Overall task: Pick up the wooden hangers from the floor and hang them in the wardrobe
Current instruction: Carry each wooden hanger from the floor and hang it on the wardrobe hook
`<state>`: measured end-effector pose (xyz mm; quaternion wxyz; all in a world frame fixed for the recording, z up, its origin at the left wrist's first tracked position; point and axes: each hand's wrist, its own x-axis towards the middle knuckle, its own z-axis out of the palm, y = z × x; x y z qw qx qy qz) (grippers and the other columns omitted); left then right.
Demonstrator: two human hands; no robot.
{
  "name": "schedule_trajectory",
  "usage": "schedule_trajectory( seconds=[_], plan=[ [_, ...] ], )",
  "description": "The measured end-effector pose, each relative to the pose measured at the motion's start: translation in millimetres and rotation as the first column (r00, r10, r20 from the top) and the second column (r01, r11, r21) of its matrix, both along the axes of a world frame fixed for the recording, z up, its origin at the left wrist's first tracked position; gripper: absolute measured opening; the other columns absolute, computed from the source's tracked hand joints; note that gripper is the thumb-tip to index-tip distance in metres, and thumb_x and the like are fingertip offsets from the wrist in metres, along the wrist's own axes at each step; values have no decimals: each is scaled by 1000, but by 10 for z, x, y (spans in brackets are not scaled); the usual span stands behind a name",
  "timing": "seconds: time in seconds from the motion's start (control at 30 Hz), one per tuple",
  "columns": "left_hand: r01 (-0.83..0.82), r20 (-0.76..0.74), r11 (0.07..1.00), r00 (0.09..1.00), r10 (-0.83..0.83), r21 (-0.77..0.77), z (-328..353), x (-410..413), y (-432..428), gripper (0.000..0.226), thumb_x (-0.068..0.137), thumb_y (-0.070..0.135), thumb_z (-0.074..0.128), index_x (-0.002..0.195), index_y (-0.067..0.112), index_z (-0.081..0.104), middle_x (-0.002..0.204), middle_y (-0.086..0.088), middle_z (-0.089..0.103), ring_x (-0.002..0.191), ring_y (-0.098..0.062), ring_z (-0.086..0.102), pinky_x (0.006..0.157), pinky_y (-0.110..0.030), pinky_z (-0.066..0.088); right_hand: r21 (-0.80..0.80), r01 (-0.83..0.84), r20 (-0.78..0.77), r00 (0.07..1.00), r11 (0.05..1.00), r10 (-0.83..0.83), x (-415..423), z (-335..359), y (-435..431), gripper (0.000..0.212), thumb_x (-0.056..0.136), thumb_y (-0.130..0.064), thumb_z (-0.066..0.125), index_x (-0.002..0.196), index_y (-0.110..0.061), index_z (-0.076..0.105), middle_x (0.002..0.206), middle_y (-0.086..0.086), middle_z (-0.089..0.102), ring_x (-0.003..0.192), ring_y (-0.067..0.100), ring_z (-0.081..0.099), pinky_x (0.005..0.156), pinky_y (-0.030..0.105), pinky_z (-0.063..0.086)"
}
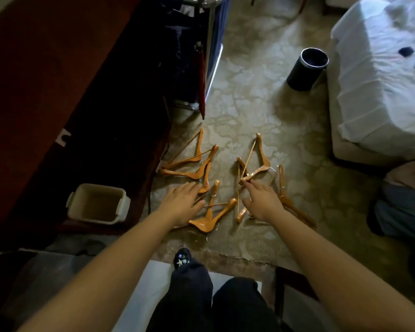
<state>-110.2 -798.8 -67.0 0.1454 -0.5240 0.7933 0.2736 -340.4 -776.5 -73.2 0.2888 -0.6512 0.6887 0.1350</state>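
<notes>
On the patterned beige carpet (261, 111), beside the dark wardrobe (134, 97), lie the orange-brown wooden hangers with thin wire hooks. None of them hangs in the wardrobe.

Layout of the hangers:
- A left cluster (192, 174) lies against the foot of the wardrobe, its hangers overlapping.
- A single near hanger (209, 221) lies closest to the person, between the two forearms.
- A right cluster (264, 161) lies crossed over itself, apart from the left cluster.
- One outer hanger (292, 207) lies to the right of that cluster, partly hidden by the right wrist.

State of the hands:
- Both arms are bare and extended forward and down. The hands are apart, each over its own cluster.
- The left hand (182, 202) is flat with straight fingers. Its fingertips lie over the near end of the left cluster, and it grasps nothing.
- The right hand (261, 200) is spread palm down with loosely bent fingers. Its index fingertip meets the near end of a hanger in the right cluster. Whether it grips that hanger cannot be told.

Surroundings:
- A chrome rail post (211, 39) stands at the wardrobe edge.
- A cream square plastic bin (96, 203) sits left of the left hand.
- A black cylindrical waste bin (307, 68) stands near a bed with a white sheet (381, 80).
- Dark trousers (192, 295) and a dark shoe with small charms (183, 258) show at the bottom edge.
</notes>
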Motion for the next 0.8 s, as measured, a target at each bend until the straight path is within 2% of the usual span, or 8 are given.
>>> schedule_trajectory(
  seconds=[0.17, 0.33, 0.5, 0.63, 0.8],
  plan=[
    [40, -44, 995, 998, -37, 87, -537, -109, -604, 57, 97, 41, 37, 147, 21, 21, 154, -2, 25, 143, -19, 21, 115, -38, 19, 87, 136, 79, 987, 987, -143, -150, -472, -375, 48, 97, -32, 39, 142, -15, 32, 148, 10, 34, 134, 28, 35, 108, 41, 34],
    [1, 13, 973, 1000, -4, 231, -1458, -246, -904, 56, 96, 43, 36, 147, 21, 24, 153, -1, 29, 141, -19, 26, 116, -40, 22, 198, 246, 101, 958, 949, -269, -391, -1337, -637, 49, 96, -31, 43, 142, -16, 34, 143, 10, 41, 130, 27, 40, 105, 40, 38],
    [-145, 17, 923, 989, 149, 355, -2569, -484, -1184, 54, 97, 40, 38, 146, 19, 29, 150, -3, 33, 139, -21, 29, 114, -38, 27, 340, 387, 144, 879, 857, -454, -556, -2524, -906, 51, 95, -30, 44, 143, -16, 33, 141, 12, 44, 128, 27, 45, 104, 39, 40],
    [-272, 40, 866, 959, 282, 420, -3637, -645, -1393, 50, 96, 38, 41, 143, 21, 34, 145, -5, 40, 132, -22, 39, 109, -43, 37, 411, 490, 142, 799, 769, -585, -598, -3616, -1041, 36, 95, -26, 46, 127, -11, 51, 125, 12, 57, 115, 25, 54, 98, 38, 46],
    [-244, 100, 868, 970, 222, 433, -4964, -726, -1480, 46, 96, 36, 44, 139, 20, 38, 140, -6, 45, 125, -21, 47, 101, -40, 45, 464, 535, 121, 751, 706, -649, -575, -5031, -1020, 32, 94, -29, 47, 119, -12, 59, 120, 10, 62, 111, 26, 57, 97, 39, 46]
  ],
)
